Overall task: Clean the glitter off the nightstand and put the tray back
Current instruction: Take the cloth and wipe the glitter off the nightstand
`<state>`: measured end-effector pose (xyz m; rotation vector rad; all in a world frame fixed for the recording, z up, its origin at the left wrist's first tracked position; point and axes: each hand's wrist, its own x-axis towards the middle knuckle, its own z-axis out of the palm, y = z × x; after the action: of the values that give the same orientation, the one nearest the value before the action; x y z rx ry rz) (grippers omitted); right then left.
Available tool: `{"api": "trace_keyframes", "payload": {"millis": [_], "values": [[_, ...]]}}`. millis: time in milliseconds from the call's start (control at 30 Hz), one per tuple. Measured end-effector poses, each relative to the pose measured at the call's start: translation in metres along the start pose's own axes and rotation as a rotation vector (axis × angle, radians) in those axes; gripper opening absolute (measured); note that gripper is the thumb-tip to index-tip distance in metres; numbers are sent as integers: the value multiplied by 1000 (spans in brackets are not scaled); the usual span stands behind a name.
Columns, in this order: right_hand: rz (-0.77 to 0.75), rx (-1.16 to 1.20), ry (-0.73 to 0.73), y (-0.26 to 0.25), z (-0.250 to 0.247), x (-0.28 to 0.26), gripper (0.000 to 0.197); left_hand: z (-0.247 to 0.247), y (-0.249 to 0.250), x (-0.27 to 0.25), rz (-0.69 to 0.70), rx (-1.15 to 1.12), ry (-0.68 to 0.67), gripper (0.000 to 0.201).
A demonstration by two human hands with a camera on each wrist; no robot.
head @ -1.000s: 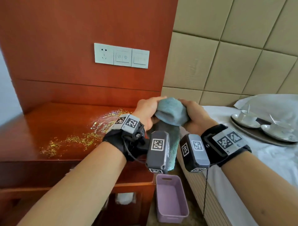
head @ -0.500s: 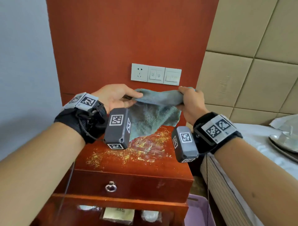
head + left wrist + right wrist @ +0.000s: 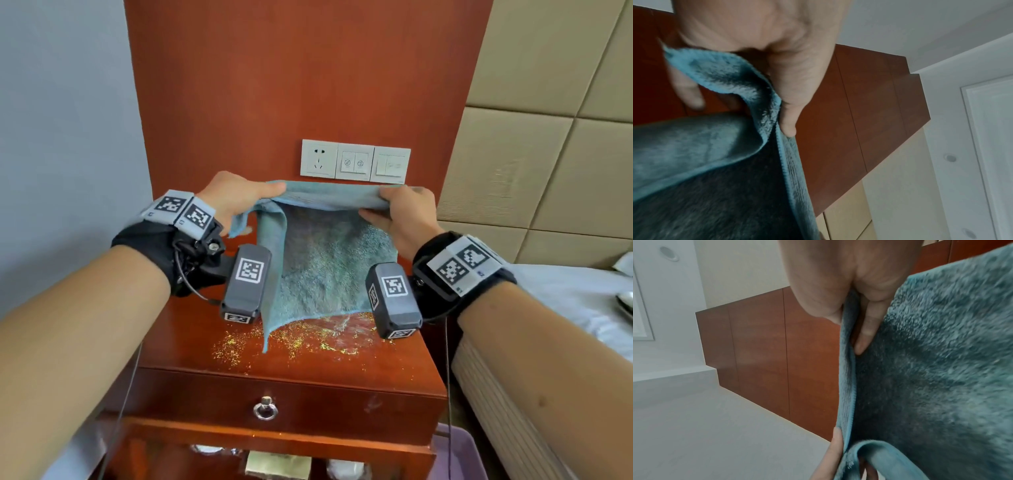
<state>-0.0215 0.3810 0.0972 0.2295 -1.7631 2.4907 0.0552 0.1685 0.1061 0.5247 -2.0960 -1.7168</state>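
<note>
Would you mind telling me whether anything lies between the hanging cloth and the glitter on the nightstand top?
Nothing visible does. The blue cloth, pinched along its top edge by the left hand and right hand, hangs directly over the gold glitter on the nightstand.

both forearms are bare, with no sleeves. the left hand (image 3: 236, 195) has a black fabric wrist wrap behind it, topped by a white band (image 3: 181, 212) printed with two black square code markers; a screw and thin black cable show at its mount, which carries a grey box-shaped camera (image 3: 247, 284) with a code marker. the right hand (image 3: 404, 214) has a matching black strap, white marker band (image 3: 462, 263) and grey camera box (image 3: 394, 301), with a thin cable hanging below.
</note>
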Motion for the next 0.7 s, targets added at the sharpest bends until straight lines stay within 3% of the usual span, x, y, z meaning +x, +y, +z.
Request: {"api": "trace_keyframes", "payload": {"millis": [67, 200, 400, 567, 700], "values": [[-11, -21, 21, -1, 0, 3, 13, 1, 2, 0, 46, -67, -25, 27], [-26, -26, 65, -1, -6, 10, 18, -1, 2, 5, 161, -46, 53, 5], [-65, 13, 155, 5, -21, 7, 31, 2, -7, 7, 196, -32, 88, 18], [-114, -65, 137, 5, -26, 2, 8, 6, -9, 10, 287, 9, 219, 25], [-138, -79, 121, 2, -24, 1, 3, 7, -3, 6, 337, -32, 169, 28]]}}
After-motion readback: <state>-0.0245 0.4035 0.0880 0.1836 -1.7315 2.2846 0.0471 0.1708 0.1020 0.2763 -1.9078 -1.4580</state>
